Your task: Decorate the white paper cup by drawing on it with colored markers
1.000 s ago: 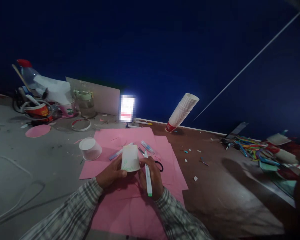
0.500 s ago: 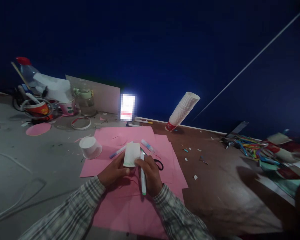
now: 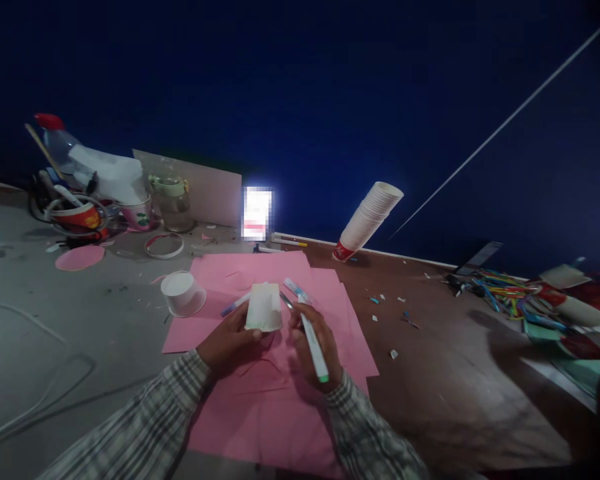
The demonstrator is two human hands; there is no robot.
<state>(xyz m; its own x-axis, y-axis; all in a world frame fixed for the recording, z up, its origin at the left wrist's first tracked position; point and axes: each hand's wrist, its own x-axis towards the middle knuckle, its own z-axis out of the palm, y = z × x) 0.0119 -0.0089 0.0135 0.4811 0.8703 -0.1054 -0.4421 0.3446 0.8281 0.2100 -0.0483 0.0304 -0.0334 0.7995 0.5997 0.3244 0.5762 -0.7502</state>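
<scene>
My left hand (image 3: 233,340) is closed around a short white paper cup (image 3: 264,308), its wider rim towards me and faint green marks along that rim. In my right hand (image 3: 323,337) is a white marker (image 3: 314,347) with a green end pointing back towards me. The marker's front end is hidden by my fingers and stands apart from the cup. Beneath both hands lie sheets of pink paper (image 3: 260,433). Scissors (image 3: 287,300) show only a blade between the cup and my right hand. A capped blue-and-white pen (image 3: 297,291) and a purple-ended marker (image 3: 230,307) lie nearby.
Left of the paper, a second white cup (image 3: 183,293) lies tilted, near a cut paper ring (image 3: 164,246) and a pink disc (image 3: 80,257). A leaning cup stack (image 3: 367,220) stands behind. A glass jar (image 3: 173,207) and filled cups are at back left; coloured strips (image 3: 500,287) lie right.
My right hand has drawn away from the cup to the right, and the marker has tilted from near upright to slanting. The left hand still holds the cup in nearly the same place.
</scene>
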